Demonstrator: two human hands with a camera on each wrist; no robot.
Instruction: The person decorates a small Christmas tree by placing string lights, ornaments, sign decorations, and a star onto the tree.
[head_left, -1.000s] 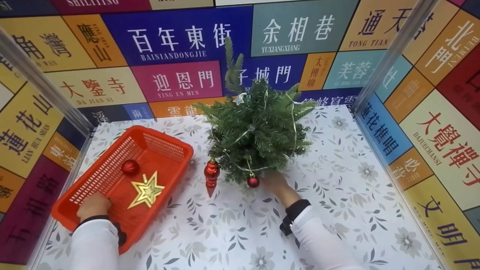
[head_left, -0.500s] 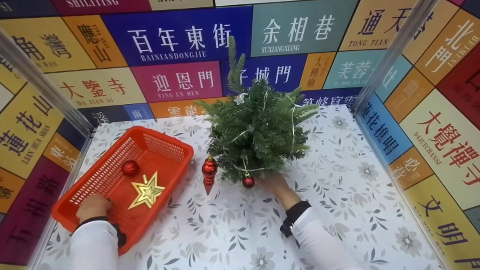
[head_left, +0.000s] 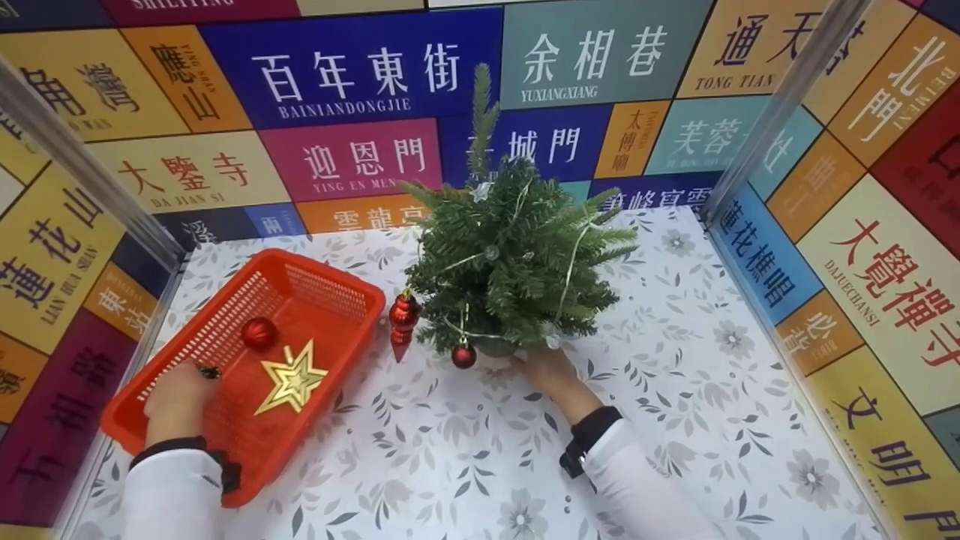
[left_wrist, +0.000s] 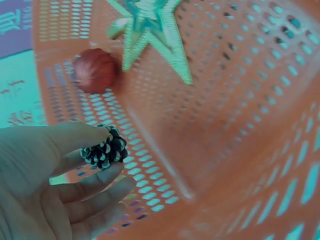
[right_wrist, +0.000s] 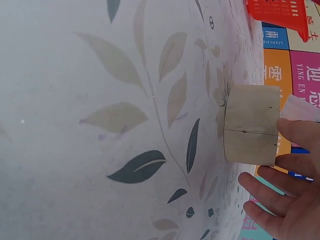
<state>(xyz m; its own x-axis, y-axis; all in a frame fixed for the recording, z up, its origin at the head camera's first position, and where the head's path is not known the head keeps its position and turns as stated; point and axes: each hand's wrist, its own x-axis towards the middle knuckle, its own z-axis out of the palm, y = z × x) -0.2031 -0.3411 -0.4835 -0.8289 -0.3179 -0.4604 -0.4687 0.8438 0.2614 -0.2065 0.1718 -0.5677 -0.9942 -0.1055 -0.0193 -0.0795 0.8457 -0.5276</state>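
Observation:
My left hand (head_left: 176, 405) is inside the red plastic basket (head_left: 330, 266), pinching a small dark pinecone (left_wrist: 104, 146) with pale-edged scales between thumb and fingers. Beside it in the basket lie a shiny red ball (head_left: 259, 333) and a gold star (head_left: 292, 379). A small artificial Christmas tree (head_left: 517, 262) stands right of the basket. From its branches hang a red twisted drop ornament (head_left: 403, 319) and a small red bauble (head_left: 463, 354). Low at the tree, my right hand (head_left: 551, 371) holds the round wooden base (right_wrist: 252, 125) with thumb and index finger, its other fingers spread.
A white tabletop (head_left: 450, 465) with a leaf print lies under everything. Panels with coloured lettered blocks (head_left: 352, 161) enclose the back and both sides, with metal posts (head_left: 780, 112) at the corners. A silvery garland (head_left: 574, 255) with small stars winds round the tree.
The tree has turned, carrying the drop ornament and bauble leftward, while my right hand stays at its base. My left hand has lifted slightly, and the pinecone now shows at its fingertips.

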